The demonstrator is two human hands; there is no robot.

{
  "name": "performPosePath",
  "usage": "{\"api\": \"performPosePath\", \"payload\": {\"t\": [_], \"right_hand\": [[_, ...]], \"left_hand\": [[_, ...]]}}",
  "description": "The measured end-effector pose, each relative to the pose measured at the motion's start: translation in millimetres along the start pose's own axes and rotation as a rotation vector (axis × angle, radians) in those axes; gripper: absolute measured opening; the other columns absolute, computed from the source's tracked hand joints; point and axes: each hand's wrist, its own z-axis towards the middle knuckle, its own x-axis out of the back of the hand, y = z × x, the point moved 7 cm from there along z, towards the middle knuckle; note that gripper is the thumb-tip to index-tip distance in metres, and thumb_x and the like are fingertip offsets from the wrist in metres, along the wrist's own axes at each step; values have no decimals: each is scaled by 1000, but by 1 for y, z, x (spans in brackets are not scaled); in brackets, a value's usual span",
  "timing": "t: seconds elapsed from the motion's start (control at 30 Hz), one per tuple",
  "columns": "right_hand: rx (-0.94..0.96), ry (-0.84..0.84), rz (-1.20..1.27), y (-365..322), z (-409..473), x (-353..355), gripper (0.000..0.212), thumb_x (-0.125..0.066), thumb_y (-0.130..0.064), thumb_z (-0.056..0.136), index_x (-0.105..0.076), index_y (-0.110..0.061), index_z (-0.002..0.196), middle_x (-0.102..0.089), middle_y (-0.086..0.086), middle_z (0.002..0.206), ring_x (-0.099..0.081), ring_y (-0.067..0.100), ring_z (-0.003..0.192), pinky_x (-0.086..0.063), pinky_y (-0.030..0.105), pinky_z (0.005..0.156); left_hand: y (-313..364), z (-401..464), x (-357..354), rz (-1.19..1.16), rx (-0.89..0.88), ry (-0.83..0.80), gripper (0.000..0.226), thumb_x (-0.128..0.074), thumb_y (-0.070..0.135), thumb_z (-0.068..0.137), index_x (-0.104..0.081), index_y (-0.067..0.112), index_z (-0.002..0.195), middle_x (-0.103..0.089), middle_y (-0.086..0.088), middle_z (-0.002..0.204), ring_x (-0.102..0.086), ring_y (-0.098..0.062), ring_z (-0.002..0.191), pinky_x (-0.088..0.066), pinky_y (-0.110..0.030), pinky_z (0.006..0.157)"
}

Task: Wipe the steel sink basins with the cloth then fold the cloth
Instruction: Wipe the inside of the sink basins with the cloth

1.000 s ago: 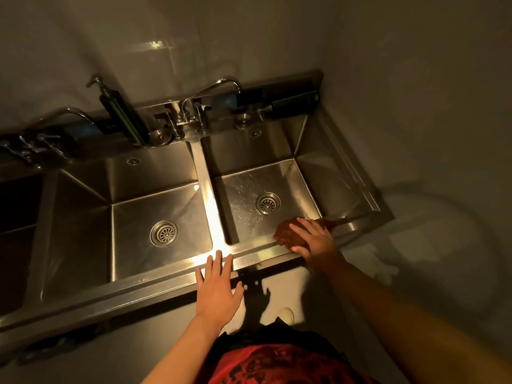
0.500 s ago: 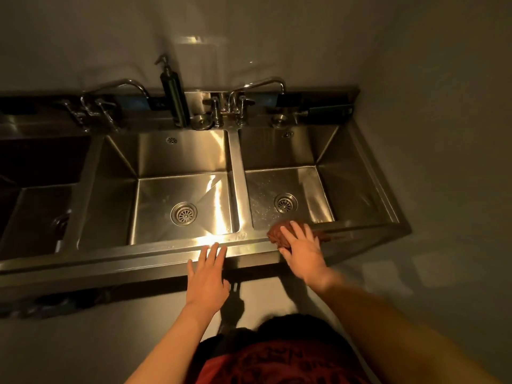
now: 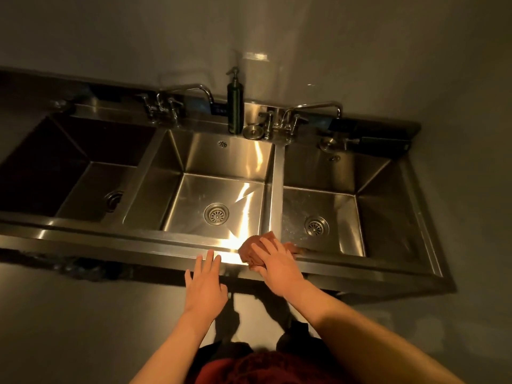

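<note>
Now the brown cloth (image 3: 256, 248) is pressed flat by the spread right hand (image 3: 277, 266) on the steel sink's front rim (image 3: 155, 243), apparently for wiping, while the open left hand (image 3: 205, 284) is rested beside it, probably for support

One camera only, worn on the person's head, looking forward and steeply down from close above the front rim of the steel sink (image 3: 155, 239). It faces the wall (image 3: 304, 37) at twelve o'clock; both forearms enter from six o'clock. The wide lens bends the edges.
</note>
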Motion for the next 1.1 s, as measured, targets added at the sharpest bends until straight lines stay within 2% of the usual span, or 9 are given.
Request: {"api": "performPosePath", "payload": {"t": [0.13,0.33,0.43,0.57,0.8,0.9,0.97,1.1], "right_hand": [[41,-22,37,42,-22,7,67,-59,-33,99,-25,-38,157,-17,-6,166,-12,24,153,-18,55,124],[-206,8,109,141,-74,19,68,-58,-32,99,-24,-43,157,-15,-13,167,-11,21,154,-12,50,126],[-329,7,110,200,-103,28,66,-56,-34,99,-26,-42,157,-17,-12,166,-18,22,151,-19,46,125],[-456,4,121,272,-139,38,66,-55,-37,97,-27,-41,157,-18,-9,167,-26,26,147,-26,44,121],[-583,71,170,353,-187,54,63,-53,-30,99,-30,-33,158,-19,0,166,-22,30,150,-24,46,121],[-672,152,144,386,-207,52,63,-57,-29,98,-34,-34,156,-25,4,165,-27,35,149,-30,54,120],[-723,170,153,403,-216,49,67,-61,-21,97,-33,-35,156,-22,3,167,-23,36,151,-30,56,120],[-665,184,196,412,-215,47,72,-57,-7,98,-28,-34,159,-10,1,170,-4,30,156,-19,54,125]], "left_hand": [[54,1,-18,56,-108,-8,79,-61,27,97,-19,26,165,-8,2,174,-1,-28,161,-10,-55,128],[167,3,-59,154,-362,-125,83,-60,30,96,-14,25,164,-10,1,173,-3,-27,161,-11,-58,128],[206,7,-73,214,-422,-135,82,-59,33,96,-16,24,165,-14,0,173,-9,-28,161,-13,-62,125],[257,8,-94,221,-530,-177,81,-56,32,99,-10,23,165,-10,1,174,-6,-27,161,-10,-58,128],[343,-2,-127,218,-665,-249,79,-52,30,99,-12,22,166,-11,-3,174,-4,-28,161,-7,-58,128],[364,1,-139,203,-684,-286,82,-54,28,98,-8,22,166,-9,0,174,-1,-26,161,-4,-57,128],[380,3,-145,202,-712,-298,82,-53,28,98,-8,22,166,-9,1,174,-1,-26,161,-2,-55,127],[416,11,-154,185,-805,-320,79,-52,31,95,-17,23,165,-18,1,172,-6,-28,161,-1,-56,126]]}}
